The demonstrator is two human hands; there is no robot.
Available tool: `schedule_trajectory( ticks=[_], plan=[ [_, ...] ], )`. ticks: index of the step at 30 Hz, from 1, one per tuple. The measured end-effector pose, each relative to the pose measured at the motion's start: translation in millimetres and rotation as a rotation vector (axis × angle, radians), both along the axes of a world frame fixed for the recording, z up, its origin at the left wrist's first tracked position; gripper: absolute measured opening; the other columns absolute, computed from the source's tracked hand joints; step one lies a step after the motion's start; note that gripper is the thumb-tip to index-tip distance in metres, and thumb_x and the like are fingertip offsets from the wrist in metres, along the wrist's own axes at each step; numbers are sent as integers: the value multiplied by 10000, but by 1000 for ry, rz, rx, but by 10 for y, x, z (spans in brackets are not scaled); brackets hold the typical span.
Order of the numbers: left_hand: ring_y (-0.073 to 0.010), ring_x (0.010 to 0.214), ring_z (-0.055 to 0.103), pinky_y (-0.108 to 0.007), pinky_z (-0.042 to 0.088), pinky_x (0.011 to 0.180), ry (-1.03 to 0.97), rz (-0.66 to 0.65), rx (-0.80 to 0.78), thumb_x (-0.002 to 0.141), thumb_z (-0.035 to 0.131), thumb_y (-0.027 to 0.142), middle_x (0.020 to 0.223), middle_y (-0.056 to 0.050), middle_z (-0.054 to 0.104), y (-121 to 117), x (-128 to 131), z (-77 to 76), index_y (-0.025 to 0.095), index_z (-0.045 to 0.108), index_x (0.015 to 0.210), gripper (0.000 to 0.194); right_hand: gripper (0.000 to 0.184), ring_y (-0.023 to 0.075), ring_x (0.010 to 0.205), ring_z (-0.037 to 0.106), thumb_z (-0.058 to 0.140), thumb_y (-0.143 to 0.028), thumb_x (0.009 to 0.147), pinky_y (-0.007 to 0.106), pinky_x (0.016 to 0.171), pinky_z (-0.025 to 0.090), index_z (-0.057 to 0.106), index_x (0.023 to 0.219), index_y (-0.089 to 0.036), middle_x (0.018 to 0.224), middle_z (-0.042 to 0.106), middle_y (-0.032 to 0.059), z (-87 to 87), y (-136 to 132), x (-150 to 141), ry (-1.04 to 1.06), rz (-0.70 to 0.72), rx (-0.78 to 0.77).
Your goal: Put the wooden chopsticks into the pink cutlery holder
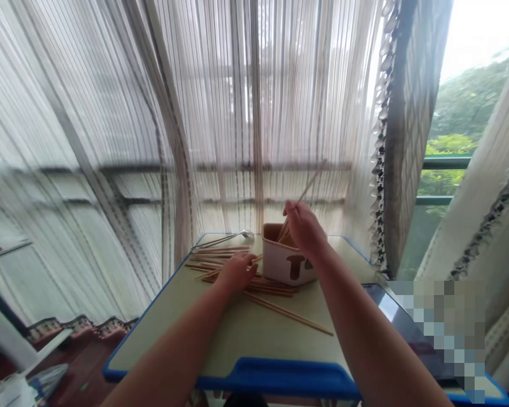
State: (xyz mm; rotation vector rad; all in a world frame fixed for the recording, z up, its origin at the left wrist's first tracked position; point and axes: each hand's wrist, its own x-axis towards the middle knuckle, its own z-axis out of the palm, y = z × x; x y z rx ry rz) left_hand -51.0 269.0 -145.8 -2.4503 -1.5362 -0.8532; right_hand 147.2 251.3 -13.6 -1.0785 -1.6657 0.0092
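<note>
Raised over a white box-shaped container (284, 265) with a brown-and-green pattern, my right hand (304, 226) is closed round a thin chopstick (311, 183) that slants up to the right. Below this hand, wooden sticks (283, 230) lean inside the container's opening. My left hand (238, 271) rests low over a loose pile of wooden chopsticks (212, 262) left of the container. Its fingers are curled, and a slanted chopstick (259, 258) shows past the fingertips. Two more chopsticks (294, 314) lie diagonally in front of the container. My left hand partly covers the pile.
A shiny metal utensil (245, 234) lies at the table's back left. The pale table (165, 339) has a blue rim and a raised blue front lip (290, 373). A dark tablet-like screen (407, 328) sits on the right. Sheer curtains (220, 113) hang right behind the table.
</note>
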Motion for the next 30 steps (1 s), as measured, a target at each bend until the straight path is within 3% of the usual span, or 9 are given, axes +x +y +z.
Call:
schedule_trajectory(
  ticks=[4,7,13,16,22,25,30],
  plan=[
    [-203,924,543,-317,434,807,64,-29,0,827,473,294,926,-67,628,-1,21,9,216,603,1041,262,329,175,707,529,342,-368,886,285,640,359,560,736,-173,724,598,63,-70,240,-43,-102,-94,-115],
    [-202,913,545,-316,434,797,96,-33,-14,831,466,300,917,-69,621,-19,24,28,218,608,1034,261,229,167,665,529,407,-338,863,273,602,344,555,786,-181,707,600,49,-213,244,-18,-35,-162,-71],
    [-201,921,552,-317,434,813,102,-48,-20,840,450,310,928,-70,617,-57,14,65,211,624,1008,261,402,146,666,533,273,-432,913,273,627,388,563,806,-176,715,580,34,-281,194,7,297,-46,74],
    [-197,924,553,-311,434,817,90,-44,-18,842,448,311,918,-65,619,-68,15,73,210,632,982,252,412,138,694,521,311,-452,901,275,657,395,589,769,-178,758,575,33,-257,164,15,312,-49,124],
    [-186,864,565,-297,440,765,63,-58,-20,842,448,312,909,-67,619,-55,14,64,206,635,945,239,391,112,571,479,390,-503,863,235,547,374,601,845,-175,652,559,-3,-296,144,-2,401,11,98],
    [-175,817,567,-284,440,725,42,-48,-31,838,453,304,886,-63,618,-37,4,46,207,635,919,221,405,131,620,512,375,-498,871,250,592,389,605,829,-168,686,590,23,-343,193,10,318,-68,129],
    [-178,849,568,-291,437,760,20,-37,-73,825,469,284,914,-64,623,-26,5,30,206,640,906,205,416,190,729,539,367,-485,877,293,665,373,628,752,-187,712,629,65,-388,258,36,-49,-263,49]
  ],
)
